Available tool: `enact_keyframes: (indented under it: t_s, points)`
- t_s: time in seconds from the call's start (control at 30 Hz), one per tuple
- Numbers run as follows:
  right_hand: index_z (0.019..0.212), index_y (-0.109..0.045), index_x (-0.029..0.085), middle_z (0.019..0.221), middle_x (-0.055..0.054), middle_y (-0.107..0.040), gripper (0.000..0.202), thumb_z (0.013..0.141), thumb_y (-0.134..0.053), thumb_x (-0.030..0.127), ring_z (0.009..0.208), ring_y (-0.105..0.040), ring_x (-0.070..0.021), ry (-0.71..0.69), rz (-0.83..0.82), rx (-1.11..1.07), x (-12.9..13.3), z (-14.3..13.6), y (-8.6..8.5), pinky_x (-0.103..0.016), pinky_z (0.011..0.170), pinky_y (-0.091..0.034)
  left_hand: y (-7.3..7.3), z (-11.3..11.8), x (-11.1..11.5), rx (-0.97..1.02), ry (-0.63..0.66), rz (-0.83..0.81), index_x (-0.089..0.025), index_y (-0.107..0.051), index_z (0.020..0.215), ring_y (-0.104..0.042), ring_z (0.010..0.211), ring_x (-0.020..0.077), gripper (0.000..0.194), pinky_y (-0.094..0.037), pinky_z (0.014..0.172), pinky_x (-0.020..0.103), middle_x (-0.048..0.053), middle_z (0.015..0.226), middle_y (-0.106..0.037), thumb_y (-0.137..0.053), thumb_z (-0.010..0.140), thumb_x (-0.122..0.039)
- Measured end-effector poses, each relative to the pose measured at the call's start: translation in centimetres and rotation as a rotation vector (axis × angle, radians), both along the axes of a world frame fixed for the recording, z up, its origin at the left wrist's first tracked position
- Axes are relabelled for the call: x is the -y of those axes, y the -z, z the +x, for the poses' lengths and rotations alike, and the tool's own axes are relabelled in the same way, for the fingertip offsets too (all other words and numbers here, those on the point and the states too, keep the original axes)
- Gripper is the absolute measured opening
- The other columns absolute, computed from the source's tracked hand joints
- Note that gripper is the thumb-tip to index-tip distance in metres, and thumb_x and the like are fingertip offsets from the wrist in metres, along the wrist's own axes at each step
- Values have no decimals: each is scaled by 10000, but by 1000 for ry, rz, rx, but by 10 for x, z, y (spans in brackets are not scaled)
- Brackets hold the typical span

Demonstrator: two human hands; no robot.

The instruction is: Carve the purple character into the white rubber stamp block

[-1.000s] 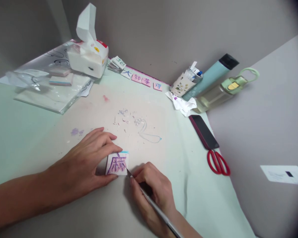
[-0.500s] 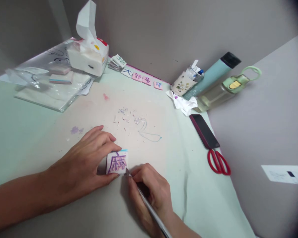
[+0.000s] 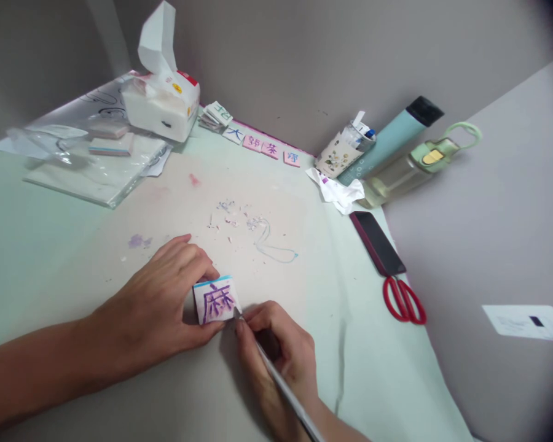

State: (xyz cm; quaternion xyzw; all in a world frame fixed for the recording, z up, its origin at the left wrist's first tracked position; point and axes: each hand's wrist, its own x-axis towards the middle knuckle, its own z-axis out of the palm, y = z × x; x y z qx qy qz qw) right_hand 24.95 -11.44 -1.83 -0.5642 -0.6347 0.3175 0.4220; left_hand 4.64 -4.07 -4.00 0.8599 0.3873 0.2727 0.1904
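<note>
My left hand (image 3: 163, 291) grips a small square carving block (image 3: 215, 299) between thumb and fingers, flat on the work surface. A purple character is drawn on its white face, with pinkish smudges around the strokes and a blue strip along the far edge. In my right hand (image 3: 283, 347) is a slim silver craft knife (image 3: 279, 379), held like a pencil. The knife's tip touches the block near its right edge. Small shavings (image 3: 230, 222) lie on the surface beyond both hands.
Along the back stand a tissue pack (image 3: 159, 110), several character blocks (image 3: 253, 143), a pen cup (image 3: 338, 153), a blue-green bottle (image 3: 391, 138) and a green-lidded bottle (image 3: 396, 178). A crumpled tissue (image 3: 338, 191), phone (image 3: 378, 242) and red scissors (image 3: 403, 301) lie right; bagged sheets (image 3: 87, 181) lie left.
The block has turned slightly between my left fingers and shows more of its blue far edge. The knife tip stays near the block's right side. The whole view has shifted a little.
</note>
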Motion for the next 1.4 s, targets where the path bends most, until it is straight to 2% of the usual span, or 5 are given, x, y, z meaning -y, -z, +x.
enact_keyframes:
  t_s: [0.2,0.33,0.63,0.87,1.4]
  points:
    - [722,-583,208,664,14,-579,236,860,-747,309,617,-462,-127,-45,-408,-308,-18,18,-21,-250,566,-374,4,-11,-6,3,101,-93,-284,-561,1259,-489,1280,279,379,-246,1252,437,24,1234,-580,-724,921,-337]
    - [780,-648,201,696,16,-606,194,829,-816,285,617,-473,-115,-100,-503,-426,-24,28,-30,-229,554,-365,3,-15,-9,19,151,-115,-312,-562,1306,-498,1264,268,349,-192,1271,438,14,1249,-587,-687,983,-352]
    - [862,-793,221,829,-17,-700,54,898,-786,261,740,-603,-147,-165,-319,-269,-27,31,-27,-253,654,-463,-1,-14,-9,9,159,-128,-317,-572,1321,-515,1248,278,328,-271,1212,438,14,1245,-619,-653,1007,-365]
    - [819,-665,199,711,7,-634,230,952,-733,374,633,-500,-132,-109,-329,-229,-28,34,-19,-244,575,-406,-1,-12,-9,27,141,-138,-319,-605,1306,-535,1248,288,321,-270,1234,471,21,1245,-634,-666,999,-392]
    - [786,-612,200,680,22,-567,168,930,-664,270,600,-441,-118,-138,-315,-160,-28,28,-22,-236,528,-351,-3,-12,-8,2,134,-147,-317,-608,1300,-537,1262,291,301,-296,1224,471,25,1240,-645,-638,1005,-371]
